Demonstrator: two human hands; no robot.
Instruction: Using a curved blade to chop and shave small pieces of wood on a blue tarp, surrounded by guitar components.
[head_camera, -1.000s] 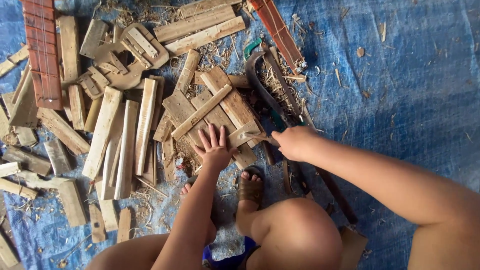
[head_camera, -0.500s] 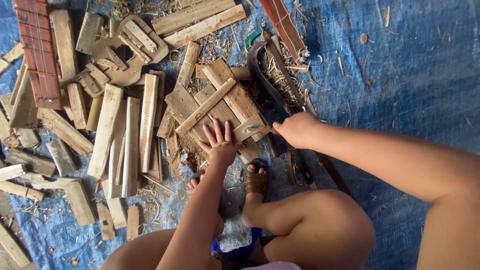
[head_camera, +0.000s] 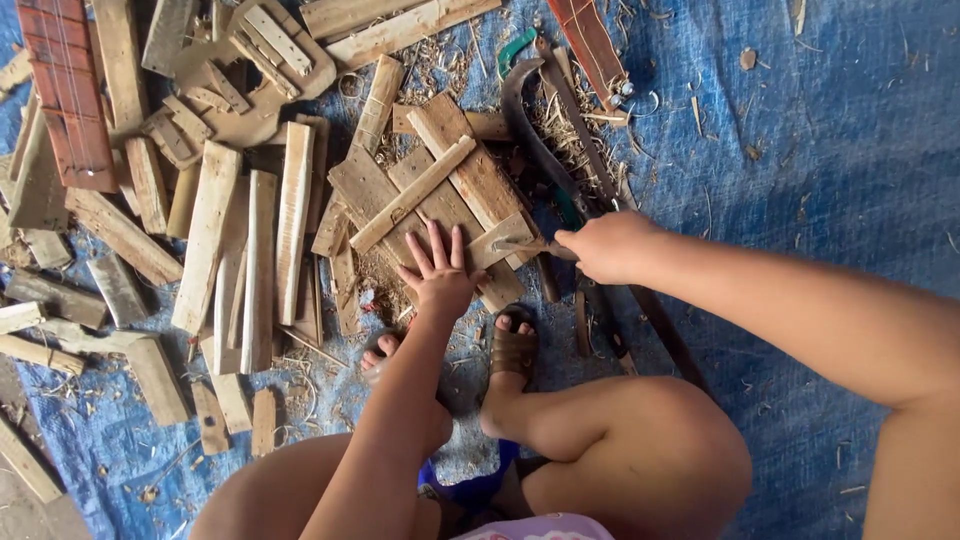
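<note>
Nearest to me are my bent knees and a sandalled foot (head_camera: 512, 345) planted on the blue tarp (head_camera: 830, 180). Just past the toes, my left hand (head_camera: 440, 275) lies flat with fingers spread, pressing on the nailed wooden panel (head_camera: 440, 190); nothing is gripped, the palm simply pins the boards. My right hand (head_camera: 610, 245) sits just to the right of those fingers, curled shut around the handle of a small tool (head_camera: 520, 243) whose thin working end points left, toward the left fingertips, and rests at the panel's near right corner. I cannot tell what kind of tool it is.

The panel runs away from my fingers on a diagonal, its cross slat (head_camera: 410, 195) slanting up to the right. The right hand is nearer that corner. Beyond the right knuckles lies a dark curved blade (head_camera: 530, 130). Farther left, loose wood offcuts (head_camera: 250, 250) are scattered; I see no containers.
</note>
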